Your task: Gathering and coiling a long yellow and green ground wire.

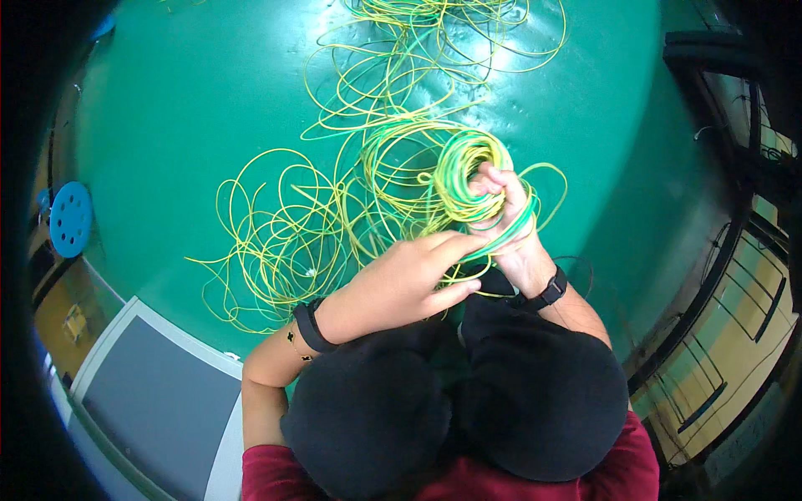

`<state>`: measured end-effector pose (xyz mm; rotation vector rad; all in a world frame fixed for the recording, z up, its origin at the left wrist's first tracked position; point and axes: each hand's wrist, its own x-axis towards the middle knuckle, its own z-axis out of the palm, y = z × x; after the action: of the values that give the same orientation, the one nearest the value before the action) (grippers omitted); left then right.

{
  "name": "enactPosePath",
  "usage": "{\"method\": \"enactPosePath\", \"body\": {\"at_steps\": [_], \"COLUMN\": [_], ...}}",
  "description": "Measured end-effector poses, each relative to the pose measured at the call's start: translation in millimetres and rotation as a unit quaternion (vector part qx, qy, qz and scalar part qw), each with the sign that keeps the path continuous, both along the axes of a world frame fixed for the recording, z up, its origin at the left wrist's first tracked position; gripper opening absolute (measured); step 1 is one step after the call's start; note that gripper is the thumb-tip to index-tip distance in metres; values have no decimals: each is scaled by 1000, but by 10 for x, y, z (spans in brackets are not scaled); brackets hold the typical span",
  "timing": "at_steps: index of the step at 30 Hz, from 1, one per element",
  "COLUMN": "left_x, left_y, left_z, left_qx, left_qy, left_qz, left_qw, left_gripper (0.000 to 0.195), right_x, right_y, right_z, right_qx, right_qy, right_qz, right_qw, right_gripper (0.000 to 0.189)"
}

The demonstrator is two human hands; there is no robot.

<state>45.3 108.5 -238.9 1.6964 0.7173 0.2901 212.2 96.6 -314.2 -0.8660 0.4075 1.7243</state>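
A wound coil of yellow-green wire [452,172] is in my right hand [510,203], whose fingers curl through its centre. Further strands loop over that hand's palm and wrist side. Beside it, my left hand [416,272] reaches in from the left, its fingers loosely around some of these strands, thumb a little apart from the fingers; the fingertips are partly hidden. Loose, tangled loops of the same wire [282,232] lie to the left of the coil and extend away to a larger heap [432,12] at the top edge.
The wire lies on a green surface [188,125]. A grey panel with a pale frame [169,401] stands at lower left, and a blue disc with holes [71,219] is at far left. Dark metal frames and bars [708,300] are at right. My black-clad knees [369,413] are below my hands.
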Motion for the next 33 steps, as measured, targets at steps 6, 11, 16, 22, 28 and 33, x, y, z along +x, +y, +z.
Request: {"method": "enactPosePath", "body": {"at_steps": [6, 11, 16, 22, 28, 33], "left_x": [-393, -238, -328, -203, -131, 16], "left_y": [93, 370, 495, 167, -77, -108], "left_z": [-70, 52, -9, -61, -30, -436], "left_qx": [108, 198, 144, 153, 85, 14], "left_qy": [17, 50, 25, 61, 16, -53], "left_qz": [141, -60, -31, 126, -71, -51], "left_qw": [984, 977, 989, 978, 994, 997], "left_gripper": [42, 68, 52, 43, 32, 20], "right_x": [204, 11, 124, 20, 41, 239], "right_y": [-228, -133, -110, -183, -139, -75], "right_z": [33, 171, 218, 203, 13, -105], "right_qx": [249, 443, 416, 353, 133, 109], "right_qy": [-299, -589, -646, -688, -540, -71], "right_qz": [295, 323, 397, 308, 129, -38], "right_qw": [873, 594, 502, 554, 821, 991], "right_gripper": [48, 33, 30, 35, 23, 5]}}
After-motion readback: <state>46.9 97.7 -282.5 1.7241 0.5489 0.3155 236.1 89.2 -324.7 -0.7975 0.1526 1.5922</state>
